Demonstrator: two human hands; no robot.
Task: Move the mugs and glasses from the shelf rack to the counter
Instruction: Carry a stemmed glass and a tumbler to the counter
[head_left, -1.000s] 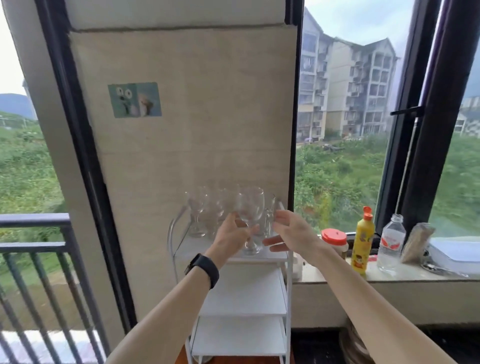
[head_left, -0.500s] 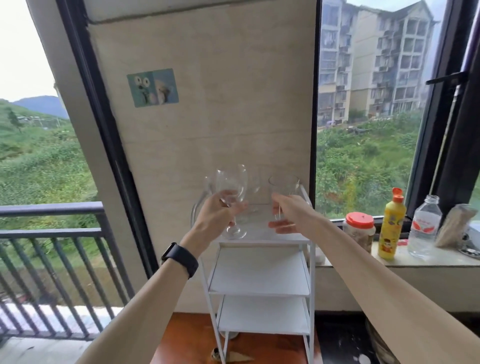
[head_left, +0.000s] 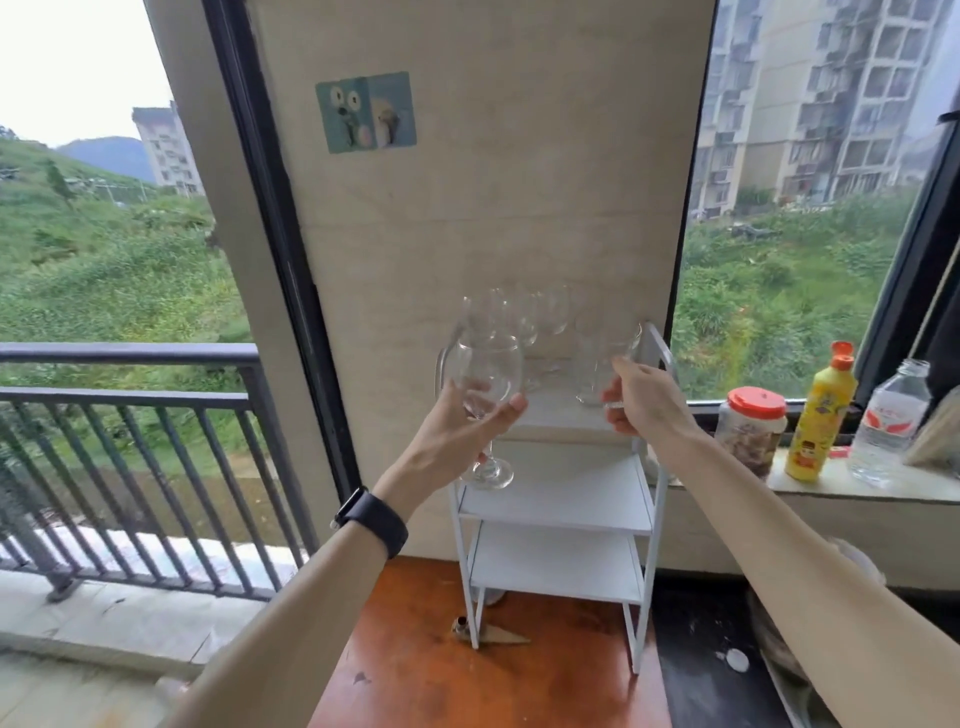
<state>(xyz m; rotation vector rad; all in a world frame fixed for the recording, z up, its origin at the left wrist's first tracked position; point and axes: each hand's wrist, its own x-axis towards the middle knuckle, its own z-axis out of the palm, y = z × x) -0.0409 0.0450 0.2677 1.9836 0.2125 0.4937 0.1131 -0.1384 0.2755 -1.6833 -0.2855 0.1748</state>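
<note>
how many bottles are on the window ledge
2: a yellow bottle with an orange cap, and a clear plastic bottle to its right. The red-lidded jar isn't counted.

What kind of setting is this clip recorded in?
Likely a flat's kitchen corner by a balcony. A white shelf rack holds wine glasses, a stone window ledge carries a yellow bottle and jar, and a balcony railing faces apartment blocks.

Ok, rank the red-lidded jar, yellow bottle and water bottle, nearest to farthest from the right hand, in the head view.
From the right hand, all on the sill to its right:
1. Jar, nearest, just right of the rack.
2. Yellow bottle, next along.
3. Water bottle, farthest right.
</note>
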